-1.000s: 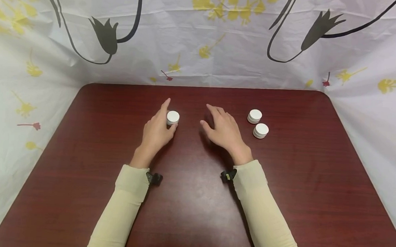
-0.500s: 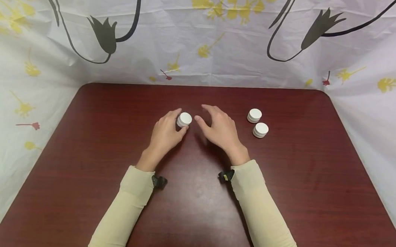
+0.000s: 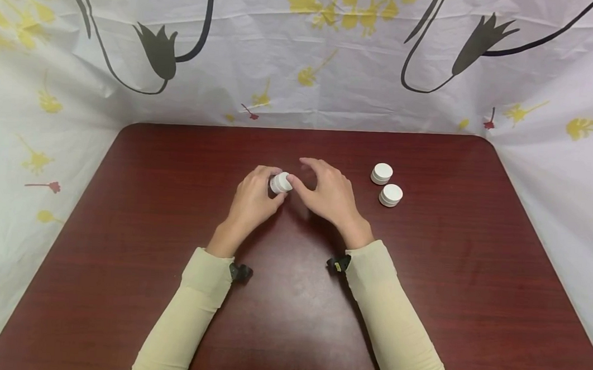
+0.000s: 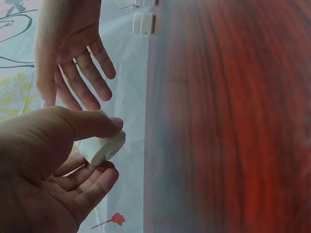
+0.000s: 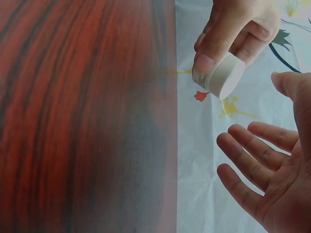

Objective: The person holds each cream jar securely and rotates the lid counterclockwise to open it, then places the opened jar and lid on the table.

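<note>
A small round white jar with a lid (image 3: 280,182) is pinched between the thumb and fingers of my left hand (image 3: 252,199). In the right wrist view the held jar (image 5: 226,77) is tipped, its flat white top facing my right palm, and small print shows on its side. My right hand (image 3: 332,198) is spread with the fingers relaxed, the thumb tip overlapping the lid's edge in the head view. In the right wrist view a gap shows between the right hand (image 5: 272,170) and the jar.
Two more white lidded jars, a farther one (image 3: 381,174) and a nearer one (image 3: 390,195), stand side by side on the table right of my right hand. The dark red wooden table (image 3: 294,319) is backed by a white patterned curtain (image 3: 303,51).
My left hand has closed on the jar and carried it right toward my right hand, tilting its top that way. The right hand has shifted slightly left.
</note>
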{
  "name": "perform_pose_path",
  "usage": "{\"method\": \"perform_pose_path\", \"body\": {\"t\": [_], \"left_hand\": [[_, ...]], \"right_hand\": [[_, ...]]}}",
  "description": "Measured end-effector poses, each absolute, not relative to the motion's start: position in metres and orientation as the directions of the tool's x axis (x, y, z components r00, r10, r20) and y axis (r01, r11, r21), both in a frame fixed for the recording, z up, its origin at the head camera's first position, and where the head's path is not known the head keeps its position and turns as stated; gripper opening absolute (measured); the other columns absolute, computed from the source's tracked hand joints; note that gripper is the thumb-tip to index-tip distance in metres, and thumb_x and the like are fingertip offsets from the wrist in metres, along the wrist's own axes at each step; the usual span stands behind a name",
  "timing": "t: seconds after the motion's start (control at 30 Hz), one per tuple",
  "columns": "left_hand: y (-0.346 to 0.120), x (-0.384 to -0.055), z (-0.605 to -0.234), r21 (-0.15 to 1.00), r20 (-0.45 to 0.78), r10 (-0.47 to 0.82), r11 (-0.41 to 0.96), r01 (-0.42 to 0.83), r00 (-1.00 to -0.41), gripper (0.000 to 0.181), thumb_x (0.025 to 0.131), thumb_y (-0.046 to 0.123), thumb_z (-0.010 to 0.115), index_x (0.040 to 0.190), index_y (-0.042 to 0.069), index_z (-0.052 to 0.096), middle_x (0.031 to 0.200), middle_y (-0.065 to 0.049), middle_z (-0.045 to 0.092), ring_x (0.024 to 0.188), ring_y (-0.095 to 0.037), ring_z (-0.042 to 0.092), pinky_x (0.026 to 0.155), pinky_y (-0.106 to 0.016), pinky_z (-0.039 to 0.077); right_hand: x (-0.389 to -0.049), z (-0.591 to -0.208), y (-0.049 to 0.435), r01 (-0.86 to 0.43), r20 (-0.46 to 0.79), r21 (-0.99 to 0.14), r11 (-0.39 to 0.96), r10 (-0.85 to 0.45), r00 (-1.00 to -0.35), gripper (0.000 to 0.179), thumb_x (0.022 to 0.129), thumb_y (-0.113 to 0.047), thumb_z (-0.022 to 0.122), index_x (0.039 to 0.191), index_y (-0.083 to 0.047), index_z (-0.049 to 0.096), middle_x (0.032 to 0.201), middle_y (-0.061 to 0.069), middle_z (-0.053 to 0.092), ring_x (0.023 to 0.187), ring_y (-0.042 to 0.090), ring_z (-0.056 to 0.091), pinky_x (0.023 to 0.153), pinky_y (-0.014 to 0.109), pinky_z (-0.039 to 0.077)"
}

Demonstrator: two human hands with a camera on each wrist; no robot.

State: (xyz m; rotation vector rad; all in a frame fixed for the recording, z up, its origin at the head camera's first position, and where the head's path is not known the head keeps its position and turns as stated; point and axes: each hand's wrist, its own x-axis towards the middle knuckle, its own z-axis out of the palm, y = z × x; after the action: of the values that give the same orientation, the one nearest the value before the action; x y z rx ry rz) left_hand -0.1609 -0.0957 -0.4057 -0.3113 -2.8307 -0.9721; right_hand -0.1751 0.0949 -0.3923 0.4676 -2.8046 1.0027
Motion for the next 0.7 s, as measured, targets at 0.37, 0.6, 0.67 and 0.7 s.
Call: {"method": "perform_pose_path", "body": {"t": [0.37, 0.6, 0.67, 0.7], "left_hand": [[-0.0930, -0.1598, -0.4045, 0.583, 0.164, 0.191, 0.773, 0.251, -0.968, 0.051, 0.089, 0.018, 0.084, 0.136, 0.007, 0.068, 0.133, -0.012, 0.073, 0.120, -0.034, 0.067, 0.103, -0.052, 0.053], [-0.0915, -0.1595, -0.4020, 0.583, 0.162, 0.219, 0.765, 0.272, -0.962, 0.052, 0.090, 0.020, 0.083, 0.139, 0.008, 0.067, 0.137, -0.012, 0.071, 0.126, -0.034, 0.066, 0.107, -0.054, 0.052], [-0.0911, -0.1591, -0.4014, 0.584, 0.167, 0.223, 0.763, 0.279, -0.960, 0.052, 0.090, 0.020, 0.083, 0.139, 0.009, 0.067, 0.137, -0.012, 0.071, 0.126, -0.034, 0.066, 0.107, -0.054, 0.052], [-0.0909, -0.1588, -0.4009, 0.586, 0.172, 0.224, 0.760, 0.282, -0.959, 0.051, 0.090, 0.019, 0.083, 0.138, 0.009, 0.068, 0.136, -0.012, 0.071, 0.125, -0.034, 0.065, 0.107, -0.054, 0.052]], "right_hand": [[-0.1740, -0.3916, 0.0928, -0.321, 0.209, -0.614, 0.721, -0.243, -0.947, 0.053, 0.099, -0.057, 0.066, 0.134, -0.018, 0.070, 0.116, 0.000, 0.078, 0.106, 0.020, 0.073, 0.086, 0.053, 0.057], [-0.1730, -0.3914, 0.0918, -0.323, 0.204, -0.620, 0.715, -0.250, -0.947, 0.049, 0.099, -0.059, 0.065, 0.124, -0.018, 0.074, 0.101, -0.005, 0.076, 0.091, 0.014, 0.071, 0.080, 0.046, 0.056], [-0.1725, -0.3915, 0.0921, -0.321, 0.202, -0.616, 0.720, -0.249, -0.947, 0.048, 0.098, -0.059, 0.065, 0.123, -0.019, 0.074, 0.098, -0.005, 0.075, 0.089, 0.014, 0.071, 0.079, 0.046, 0.055], [-0.1723, -0.3914, 0.0923, -0.319, 0.200, -0.611, 0.724, -0.248, -0.948, 0.047, 0.098, -0.059, 0.066, 0.122, -0.019, 0.075, 0.097, -0.005, 0.075, 0.088, 0.014, 0.070, 0.078, 0.046, 0.055]]}}
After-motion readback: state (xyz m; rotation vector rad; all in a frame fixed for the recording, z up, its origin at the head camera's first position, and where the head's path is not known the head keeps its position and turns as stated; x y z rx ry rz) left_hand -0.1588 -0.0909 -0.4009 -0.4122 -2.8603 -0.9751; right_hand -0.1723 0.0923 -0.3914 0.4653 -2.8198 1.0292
